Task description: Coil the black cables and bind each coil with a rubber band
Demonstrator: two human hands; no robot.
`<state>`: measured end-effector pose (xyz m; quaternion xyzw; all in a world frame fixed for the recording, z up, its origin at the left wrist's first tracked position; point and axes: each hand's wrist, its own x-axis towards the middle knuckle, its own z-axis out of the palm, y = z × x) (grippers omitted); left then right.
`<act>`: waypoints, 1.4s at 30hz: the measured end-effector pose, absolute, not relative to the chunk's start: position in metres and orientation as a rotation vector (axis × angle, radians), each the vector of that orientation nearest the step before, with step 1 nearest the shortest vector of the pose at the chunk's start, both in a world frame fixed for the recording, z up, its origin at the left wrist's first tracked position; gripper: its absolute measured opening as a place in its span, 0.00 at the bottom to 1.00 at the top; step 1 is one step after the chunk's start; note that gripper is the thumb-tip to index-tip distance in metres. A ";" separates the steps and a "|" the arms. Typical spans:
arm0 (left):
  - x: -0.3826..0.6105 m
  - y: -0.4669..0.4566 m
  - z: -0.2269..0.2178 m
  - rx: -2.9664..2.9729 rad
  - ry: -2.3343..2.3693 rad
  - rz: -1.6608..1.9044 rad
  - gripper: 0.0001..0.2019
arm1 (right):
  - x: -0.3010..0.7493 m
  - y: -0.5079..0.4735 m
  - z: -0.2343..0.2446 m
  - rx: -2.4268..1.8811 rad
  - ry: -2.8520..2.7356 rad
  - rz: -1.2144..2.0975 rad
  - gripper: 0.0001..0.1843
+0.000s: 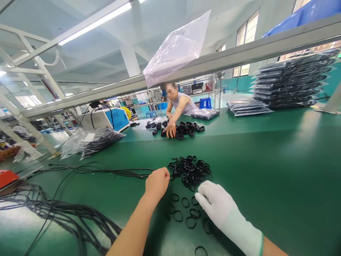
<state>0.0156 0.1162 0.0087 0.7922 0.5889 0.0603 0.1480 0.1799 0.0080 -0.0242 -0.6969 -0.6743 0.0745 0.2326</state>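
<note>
My left hand (157,184), bare, is closed with its fingers curled in at the left edge of a pile of small black rings (189,170). Black cables (128,173) run from the left up to this hand and pass out of sight behind it; whether it grips them is hidden. My right hand (220,202) wears a white glove and hovers at the pile's near right side. Its thumb stands apart from the bent fingers, and nothing shows between them. Close to the thumb lie several loose rings (191,222), spread singly on the green table (266,170).
Across the table a person (183,103) reaches into black coils (188,128). Bagged goods (290,83) are stacked at right, with a plastic bag (102,140) at left. A cable bundle (80,217) fills the near left. A metal beam (226,55) crosses overhead.
</note>
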 end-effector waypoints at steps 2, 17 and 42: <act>0.025 0.125 0.002 2.262 1.678 0.203 0.06 | 0.180 0.008 -0.026 -1.909 -1.857 0.192 0.15; 0.007 0.101 0.010 1.647 0.878 0.208 0.10 | 0.170 0.004 -0.019 -1.534 -1.467 0.634 0.23; 0.033 0.068 0.025 1.695 0.864 0.733 0.04 | 0.184 0.011 -0.020 -1.340 -0.830 1.196 0.13</act>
